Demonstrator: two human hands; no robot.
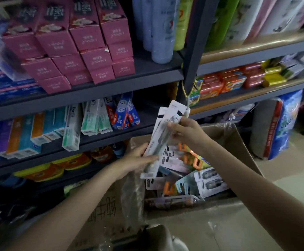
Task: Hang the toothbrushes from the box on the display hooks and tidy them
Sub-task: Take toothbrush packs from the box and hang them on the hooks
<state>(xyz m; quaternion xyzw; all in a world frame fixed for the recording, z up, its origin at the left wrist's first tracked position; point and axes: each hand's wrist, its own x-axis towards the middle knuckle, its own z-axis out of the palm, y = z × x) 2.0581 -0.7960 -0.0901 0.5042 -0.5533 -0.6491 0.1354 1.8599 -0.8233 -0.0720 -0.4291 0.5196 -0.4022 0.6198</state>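
Fingers of left hand [138, 158] and right hand [187, 131] grasp toothbrush packs [163, 134] above box [238, 142]; many packs inside, none visibly hung.

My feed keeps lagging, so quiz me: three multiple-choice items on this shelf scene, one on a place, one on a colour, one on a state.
1. Where are the loose toothbrush packs?
A. in the open brown cardboard box
B. on the top shelf
C. on the floor tiles

2. What colour are the stacked small cartons at upper left?
A. green
B. pink
C. black

3. What is the right hand doing?
A. hanging empty
B. pressing a bottle
C. gripping the white carded toothbrush packs

Answers:
A, packs lie inside the cardboard box.
B, the cartons are pink.
C, the right hand grips the bundle of toothbrush packs near its top, and the left hand holds it lower down.
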